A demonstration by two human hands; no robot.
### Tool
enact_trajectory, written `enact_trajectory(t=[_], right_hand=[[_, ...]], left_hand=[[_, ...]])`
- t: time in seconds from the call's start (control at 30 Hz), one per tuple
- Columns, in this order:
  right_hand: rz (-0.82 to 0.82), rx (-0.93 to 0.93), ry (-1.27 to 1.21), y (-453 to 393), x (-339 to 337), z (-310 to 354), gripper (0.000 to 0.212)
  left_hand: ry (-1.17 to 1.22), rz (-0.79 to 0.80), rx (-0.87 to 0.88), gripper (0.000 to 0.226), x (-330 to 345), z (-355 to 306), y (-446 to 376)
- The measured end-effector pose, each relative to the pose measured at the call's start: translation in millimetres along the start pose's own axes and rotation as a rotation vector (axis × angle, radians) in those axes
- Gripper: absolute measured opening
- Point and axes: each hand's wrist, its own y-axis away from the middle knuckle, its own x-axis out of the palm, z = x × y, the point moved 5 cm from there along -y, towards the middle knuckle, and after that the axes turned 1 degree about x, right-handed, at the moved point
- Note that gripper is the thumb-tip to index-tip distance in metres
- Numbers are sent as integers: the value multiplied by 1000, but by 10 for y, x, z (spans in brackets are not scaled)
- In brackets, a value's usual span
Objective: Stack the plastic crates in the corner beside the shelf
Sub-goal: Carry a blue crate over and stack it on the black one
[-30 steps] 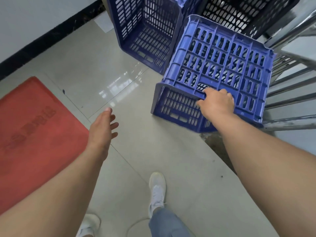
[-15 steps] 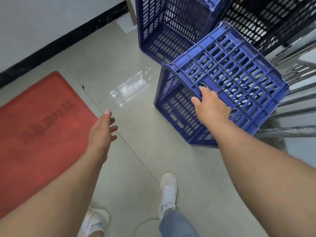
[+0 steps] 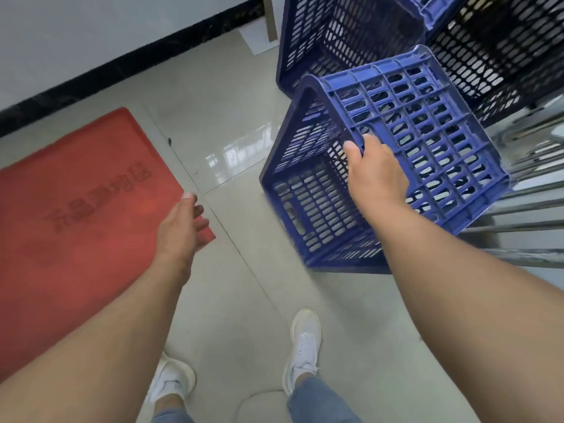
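A blue slotted plastic crate (image 3: 427, 123) is tipped on its side in the middle right, its gridded base turned up and its open mouth facing left. My right hand (image 3: 377, 172) grips the edge where the base meets a side wall, fingers hooked through the slots. Behind it a darker blue crate (image 3: 308, 35) stands tilted, and a black crate (image 3: 500, 53) sits at the upper right. My left hand (image 3: 181, 227) hovers open over the floor, well left of the crate and touching nothing.
A red doormat (image 3: 70, 209) lies on the tiled floor at the left. Metal shelf rails (image 3: 534, 209) run along the right edge. A white wall with a black skirting (image 3: 128, 65) closes the back left. My two white shoes stand at the bottom.
My right hand has tilted the blue crate further over, so its open mouth now faces left and its base rises. The left hand has barely moved.
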Motion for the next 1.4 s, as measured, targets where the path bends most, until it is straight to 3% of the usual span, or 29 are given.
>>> enact_trajectory(t=[0.17,0.37,0.67,0.73,0.83,0.93,0.97,1.1,1.17,1.27,1.4], right_hand=[[16,-85,13,243,159,755,51],[74,-174,-57,691,513,1918,52],[280,-200,-467,1194,1171,3584,40],[399,-119,-615,1237,1392,3737,31],[577,-61,-718,1240,1891,3852,32],[642,-27,-748,1261,2314,3873,33],[633,-22,-750,1237,2494,3890,34],[596,4,-684,1118,3082,3986,39],[620,7,-659,1055,3334,4059,35],[619,-56,-578,945,3609,4157,27],[519,-186,-338,735,3697,4249,35]], left_hand=[[56,-40,-8,44,-563,37,-110],[149,-151,-35,44,-1683,163,-399],[-17,-434,-159,54,-3840,516,-908],[60,-448,-298,64,-4268,852,-1075],[196,-464,-433,90,-5053,1927,-1714],[265,-514,-492,31,-5169,1558,-1555],[257,-561,-474,21,-5230,1464,-1556],[207,-750,-398,31,-5608,1664,-1874],[146,-798,-406,24,-5784,1753,-2001],[122,-776,-393,27,-5820,1664,-2122],[31,-738,-330,31,-5781,1492,-2300]])
